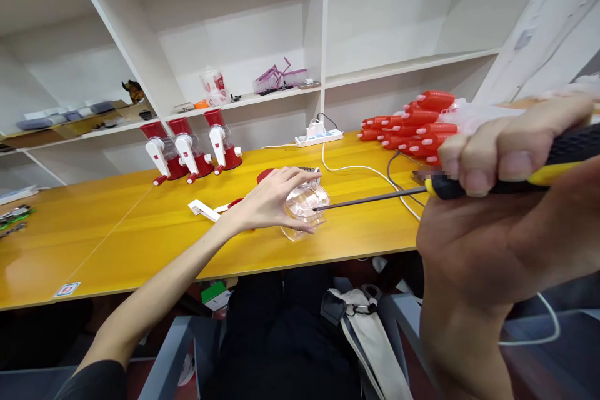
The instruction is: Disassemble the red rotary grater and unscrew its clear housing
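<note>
My left hand (269,203) grips a clear plastic housing (304,207) lying on the yellow table (117,231), fingers curled over its top. A red part and a white crank handle (204,209) stick out from under the hand to the left. My right hand (506,156), close to the camera, is wrapped round the black-and-yellow handle of a screwdriver (440,187). Its long dark shaft runs left and its tip sits inside the clear housing.
Three assembled red-and-white hand-crank grinders (190,150) stand at the back of the table. A pile of red parts (412,125) lies at the right, a white power strip (319,136) with cables behind. White shelves hold small items. A bag (365,325) sits below.
</note>
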{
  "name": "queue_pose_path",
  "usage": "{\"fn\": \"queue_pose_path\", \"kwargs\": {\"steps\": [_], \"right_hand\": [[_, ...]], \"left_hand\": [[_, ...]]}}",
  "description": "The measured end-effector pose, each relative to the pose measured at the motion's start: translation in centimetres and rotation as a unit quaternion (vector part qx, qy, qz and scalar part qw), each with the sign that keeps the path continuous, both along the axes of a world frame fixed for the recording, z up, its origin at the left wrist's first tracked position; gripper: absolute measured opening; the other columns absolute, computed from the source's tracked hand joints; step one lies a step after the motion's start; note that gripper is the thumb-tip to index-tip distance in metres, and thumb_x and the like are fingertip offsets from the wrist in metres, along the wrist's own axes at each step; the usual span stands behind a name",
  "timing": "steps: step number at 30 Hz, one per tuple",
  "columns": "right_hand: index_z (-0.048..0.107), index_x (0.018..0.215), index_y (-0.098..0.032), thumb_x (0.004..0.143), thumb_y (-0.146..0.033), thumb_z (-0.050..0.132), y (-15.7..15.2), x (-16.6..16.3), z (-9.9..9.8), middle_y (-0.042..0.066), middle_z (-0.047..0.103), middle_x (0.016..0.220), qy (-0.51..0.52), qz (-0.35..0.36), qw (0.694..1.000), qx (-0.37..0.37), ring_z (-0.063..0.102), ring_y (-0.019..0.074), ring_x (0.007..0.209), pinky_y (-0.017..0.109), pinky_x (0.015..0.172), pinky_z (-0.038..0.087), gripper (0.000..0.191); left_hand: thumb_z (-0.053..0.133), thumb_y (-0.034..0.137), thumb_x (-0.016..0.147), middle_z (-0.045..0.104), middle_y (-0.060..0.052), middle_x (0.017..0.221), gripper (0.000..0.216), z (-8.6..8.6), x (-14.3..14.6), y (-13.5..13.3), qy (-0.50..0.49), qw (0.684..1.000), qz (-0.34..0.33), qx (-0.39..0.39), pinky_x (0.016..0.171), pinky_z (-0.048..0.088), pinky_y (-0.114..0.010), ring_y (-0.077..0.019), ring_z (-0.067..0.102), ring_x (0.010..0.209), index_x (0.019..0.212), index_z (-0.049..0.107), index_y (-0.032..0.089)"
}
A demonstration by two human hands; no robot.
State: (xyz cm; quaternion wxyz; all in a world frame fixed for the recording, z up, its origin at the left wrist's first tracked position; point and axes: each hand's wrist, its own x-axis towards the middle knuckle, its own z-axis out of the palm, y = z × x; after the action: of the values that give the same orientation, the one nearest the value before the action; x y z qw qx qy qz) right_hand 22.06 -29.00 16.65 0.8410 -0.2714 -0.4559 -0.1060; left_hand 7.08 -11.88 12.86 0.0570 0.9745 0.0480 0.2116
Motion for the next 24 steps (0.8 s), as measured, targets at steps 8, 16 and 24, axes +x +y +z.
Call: {"fn": "queue_pose_path", "kwargs": {"steps": [8,16,24], "right_hand": [[0.071,0.085,-0.027,0.096,-0.038,0.055,0.9,0.5,0.0,0.000,0.021,0.068,0.030,0.022,0.996,0.082,0.029,-0.0017,0.057,0.014,0.053,0.029,0.022],[0.073,0.082,-0.029,0.096,-0.045,0.051,0.6,0.9,0.0,0.000,0.023,0.068,0.047,0.030,0.997,0.055,0.031,-0.0042,0.056,0.018,0.054,0.029,0.031],[0.071,0.086,-0.032,0.096,-0.056,0.040,0.2,0.3,0.0,0.000,0.020,0.066,0.014,-0.006,1.000,0.015,0.029,0.0000,0.054,0.019,0.052,0.030,0.040]], "left_hand": [[0.083,0.054,0.072,0.057,-0.013,0.139,0.086,0.1,-0.1,0.5,0.005,0.999,-0.021,-0.023,0.108,0.042,-0.051,-0.0326,0.053,0.129,0.144,0.046,0.025],[0.080,0.051,0.078,0.054,-0.011,0.144,0.080,0.2,-0.5,0.9,0.031,0.997,-0.050,-0.048,0.113,0.040,-0.050,-0.0294,0.049,0.135,0.146,0.044,0.029],[0.080,0.049,0.078,0.051,-0.012,0.146,0.080,0.4,-0.5,1.1,0.045,0.995,-0.055,-0.066,0.114,0.039,-0.052,-0.0310,0.047,0.137,0.147,0.044,0.031]]}}
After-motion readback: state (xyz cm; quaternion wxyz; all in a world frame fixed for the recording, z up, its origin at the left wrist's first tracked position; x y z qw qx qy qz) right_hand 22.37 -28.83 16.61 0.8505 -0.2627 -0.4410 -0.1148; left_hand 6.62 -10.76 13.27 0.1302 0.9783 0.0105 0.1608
